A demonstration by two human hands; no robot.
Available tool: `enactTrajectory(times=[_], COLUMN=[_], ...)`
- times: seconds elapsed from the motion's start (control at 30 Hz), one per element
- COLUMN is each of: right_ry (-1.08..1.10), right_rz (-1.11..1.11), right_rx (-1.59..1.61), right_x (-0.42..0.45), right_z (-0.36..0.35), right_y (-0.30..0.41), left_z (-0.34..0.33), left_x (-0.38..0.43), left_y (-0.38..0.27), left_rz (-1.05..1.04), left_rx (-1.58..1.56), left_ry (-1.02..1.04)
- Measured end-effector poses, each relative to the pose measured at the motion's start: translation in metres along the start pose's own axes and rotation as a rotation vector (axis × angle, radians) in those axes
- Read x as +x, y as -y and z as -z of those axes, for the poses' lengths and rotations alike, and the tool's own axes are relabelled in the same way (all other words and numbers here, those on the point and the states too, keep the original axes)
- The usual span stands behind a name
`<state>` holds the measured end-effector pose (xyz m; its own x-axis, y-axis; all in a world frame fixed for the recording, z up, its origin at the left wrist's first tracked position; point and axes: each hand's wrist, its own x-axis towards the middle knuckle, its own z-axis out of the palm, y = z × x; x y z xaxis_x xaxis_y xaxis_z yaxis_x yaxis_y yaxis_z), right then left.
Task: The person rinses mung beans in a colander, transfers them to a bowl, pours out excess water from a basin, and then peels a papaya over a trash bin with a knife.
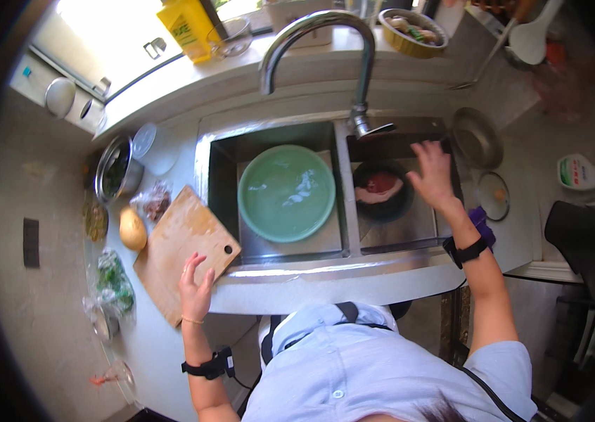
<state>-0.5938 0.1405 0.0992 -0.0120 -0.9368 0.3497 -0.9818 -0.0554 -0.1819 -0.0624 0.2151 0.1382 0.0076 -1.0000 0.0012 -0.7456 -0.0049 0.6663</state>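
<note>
My left hand (pixel 196 287) holds nothing, its fingers apart over the near right edge of a wooden cutting board (pixel 181 237). Fingers spread and empty, my right hand (pixel 431 171) is above the right sink basin, slightly blurred. Below and left of it, a dark round bowl (pixel 403 203) in that basin holds a piece of raw meat (pixel 382 184). A green plastic basin (pixel 287 193) of water sits in the left sink basin. The chrome faucet (pixel 324 18) arches over the sink; no stream shows from its spout.
Left on the counter are a yellowish gourd or squash (pixel 133 228), bagged food (pixel 155 200), a steel pot of greens (pixel 118 169) and bagged green vegetables (pixel 113 282). A metal bowl (pixel 477 138) and a small round dish (pixel 492 196) lie right of the sink. A yellow bottle (pixel 186 29) stands on the windowsill.
</note>
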Motion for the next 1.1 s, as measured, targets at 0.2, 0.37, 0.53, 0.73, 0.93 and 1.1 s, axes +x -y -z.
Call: enactTrajectory(times=[0.2,0.37,0.53,0.73,0.93,1.1], right_ry=[0.871,1.002,0.937,0.946,0.848,0.839], right_rz=[-0.274,-1.157,-1.375,-1.522,-1.483,-1.337], right_rx=[0.933,1.080,1.048,1.106,1.037,1.042], right_x=[-0.005,-0.016,-0.022,-0.011,-0.002,-0.003], right_z=[-0.080,-0.159,-0.247,-0.278,-0.211,-0.204], right_y=[0.144,0.196,0.166,0.127,0.187,0.193], left_z=[-0.007,0.007,0.034,0.064,0.099,0.117], left_x=[0.005,-0.011,-0.036,-0.043,-0.044,-0.020], left_y=[-0.008,0.006,0.036,0.071,0.105,0.124], left_rz=[-0.037,-0.034,0.080,0.133,0.140,0.055], left_rx=[-0.049,0.015,-0.071,-0.075,-0.047,0.003], left_ry=[0.005,-0.031,-0.110,-0.159,-0.224,-0.213])
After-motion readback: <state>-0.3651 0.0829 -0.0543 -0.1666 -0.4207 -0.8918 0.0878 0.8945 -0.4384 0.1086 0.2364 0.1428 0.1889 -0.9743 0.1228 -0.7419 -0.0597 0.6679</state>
